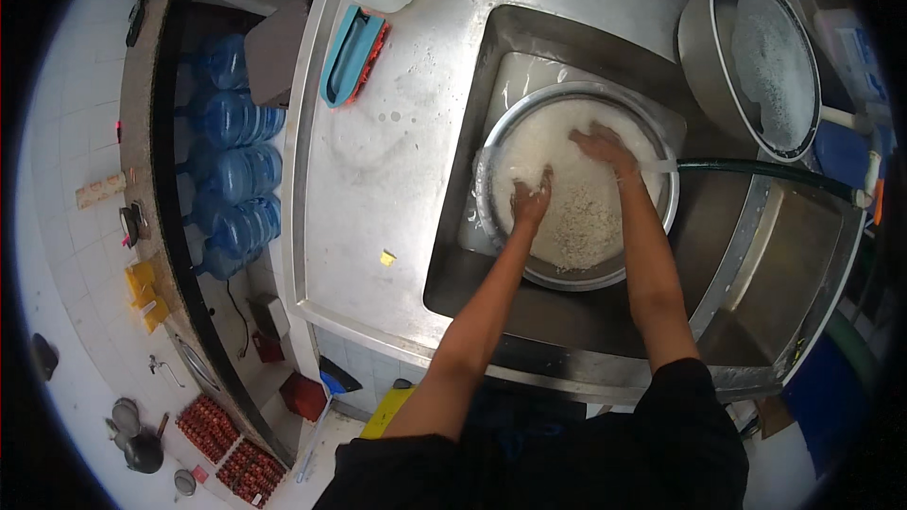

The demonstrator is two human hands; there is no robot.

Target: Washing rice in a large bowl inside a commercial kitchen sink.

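A round metal basin (pixel 486 191) full of cloudy water and white rice (pixel 586 227) sits in the sink (pixel 453 246). Both my hands are dipped into it. My left hand (pixel 532 200) is at the left of the basin, thumb apart from the fingers, whose tips are under the milky water. Further back and to the right, my right hand (pixel 603 148) reaches in with its fingers stretched out, partly wet. Neither hand visibly grips anything. The grains show most thickly at the near side. A dark green hose (pixel 756 166) with a pale end reaches the basin's right rim beside my right wrist.
A large metal pot (pixel 704 57) with foamy, whitish contents stands at the right. On the steel counter (pixel 387 170) lie a blue scrub brush (pixel 351 55) with red bristles and a yellow scrap (pixel 388 258). Big blue water bottles (pixel 248 170) stand under the left shelf.
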